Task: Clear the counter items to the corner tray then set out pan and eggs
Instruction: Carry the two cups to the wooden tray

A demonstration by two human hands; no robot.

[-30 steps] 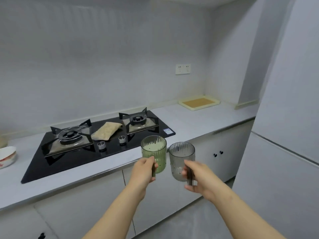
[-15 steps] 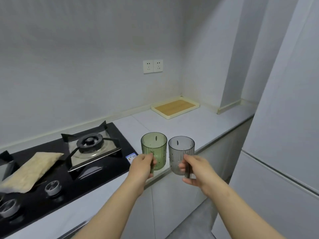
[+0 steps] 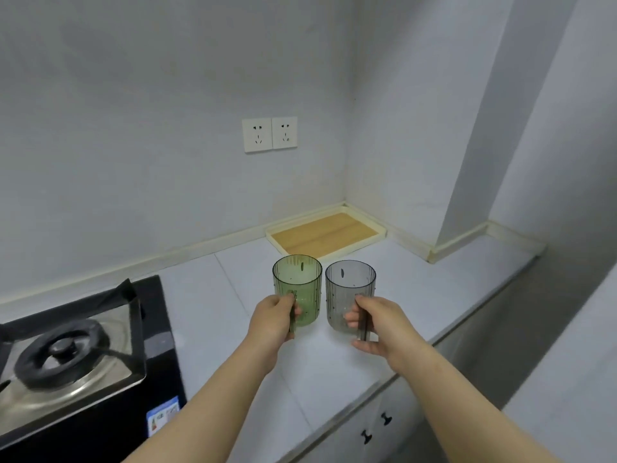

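while looking down over counter [image 3: 213,295], logged two upright cups side by side at frame centre, close but apart. green cup [image 3: 300,282]: held by left hand [image 3: 273,315], fingers curled tight round handle. grey cup [image 3: 349,289]: held by right hand [image 3: 377,324], likewise wrapped round handle. tray [image 3: 324,233] just behind cups, in wall corner, right of centre. stove [image 3: 157,329] at lower left. sockets [image 3: 269,134] on wall above.

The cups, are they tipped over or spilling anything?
No, nothing looks odd. The green cup in the left hand and grey cup in the right hand are upright, with no spill showing.
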